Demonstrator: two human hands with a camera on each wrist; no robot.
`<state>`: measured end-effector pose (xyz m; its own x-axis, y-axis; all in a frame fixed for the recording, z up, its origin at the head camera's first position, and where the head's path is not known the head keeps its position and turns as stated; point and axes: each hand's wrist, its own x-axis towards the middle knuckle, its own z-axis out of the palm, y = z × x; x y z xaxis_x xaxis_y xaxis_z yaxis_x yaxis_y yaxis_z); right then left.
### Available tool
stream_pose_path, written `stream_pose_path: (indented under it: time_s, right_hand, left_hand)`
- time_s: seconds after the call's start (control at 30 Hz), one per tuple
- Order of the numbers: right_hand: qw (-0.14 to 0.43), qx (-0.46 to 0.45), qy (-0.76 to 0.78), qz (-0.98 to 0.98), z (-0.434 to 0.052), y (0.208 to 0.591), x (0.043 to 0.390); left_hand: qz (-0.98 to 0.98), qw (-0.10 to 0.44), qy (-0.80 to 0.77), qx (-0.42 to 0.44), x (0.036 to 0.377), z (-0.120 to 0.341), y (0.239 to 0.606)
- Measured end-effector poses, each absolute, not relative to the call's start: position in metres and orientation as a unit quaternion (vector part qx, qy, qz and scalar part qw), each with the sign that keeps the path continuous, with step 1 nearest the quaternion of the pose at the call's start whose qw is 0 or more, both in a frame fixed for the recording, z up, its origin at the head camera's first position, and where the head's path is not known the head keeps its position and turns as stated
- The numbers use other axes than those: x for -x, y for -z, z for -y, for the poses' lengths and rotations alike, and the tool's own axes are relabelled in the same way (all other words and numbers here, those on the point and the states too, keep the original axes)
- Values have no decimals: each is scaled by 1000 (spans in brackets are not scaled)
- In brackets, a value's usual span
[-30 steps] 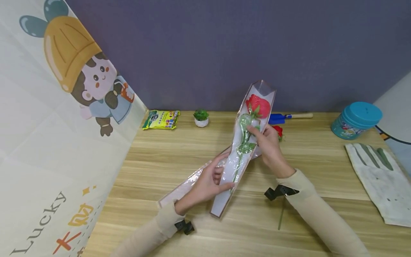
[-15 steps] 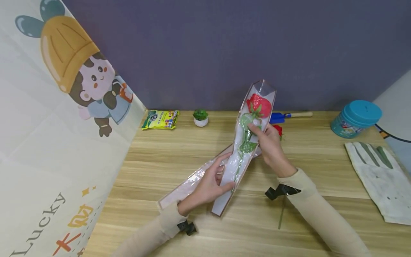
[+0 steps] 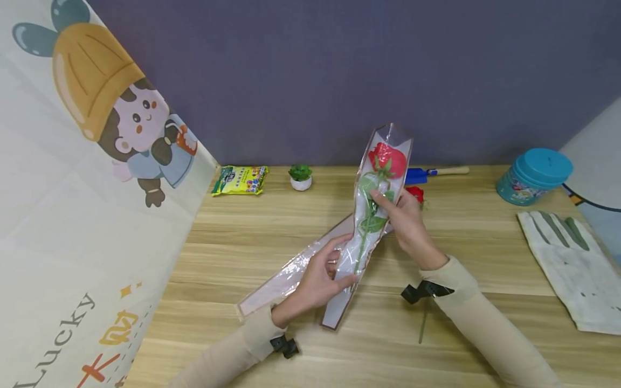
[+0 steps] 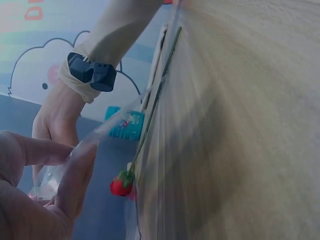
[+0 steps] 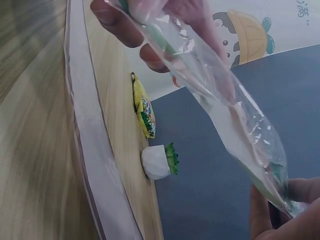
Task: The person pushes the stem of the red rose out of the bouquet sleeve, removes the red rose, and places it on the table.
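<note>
One sleeved rose [image 3: 371, 223] slants above the table [image 3: 218, 237], grasped at two places: your left hand [image 3: 317, 275] pinches its lower half, and your right hand [image 3: 407, 221] grips it below the red bloom [image 3: 388, 160]. Beneath it lies a second sleeve [image 3: 286, 280]; farther off, a potted plant [image 3: 301, 178] and a blue trowel [image 3: 416, 175] sit near the wall [image 3: 301, 81].

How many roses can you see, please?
2: a wrapped rose held by left hand and right hand, and a loose rose on the table, partly behind right hand. Others may be hidden.
</note>
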<state>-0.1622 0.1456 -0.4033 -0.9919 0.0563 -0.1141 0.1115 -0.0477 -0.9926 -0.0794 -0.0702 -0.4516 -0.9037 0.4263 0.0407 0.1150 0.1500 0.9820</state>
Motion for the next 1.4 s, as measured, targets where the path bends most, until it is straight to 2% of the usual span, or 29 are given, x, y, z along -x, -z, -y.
stream_pose_path:
  time_s: [0.27,0.67,1.03,1.4]
  right_hand:
    - [22,-55,702,-710,-143,407,160]
    - [21,-42,701,-712,-137,414,155]
    - [11,-13,713,-701,-133,416,151]
    - [12,-11,702,-712,-124,417,144]
  left_hand:
    - [-752,106,-623,-187,80,70,454]
    - [-737,120,-642,-175,82,69,457]
    - [-740,92,-642,-181,82,69,458]
    - [-740,89,-644,-173,83,71,454]
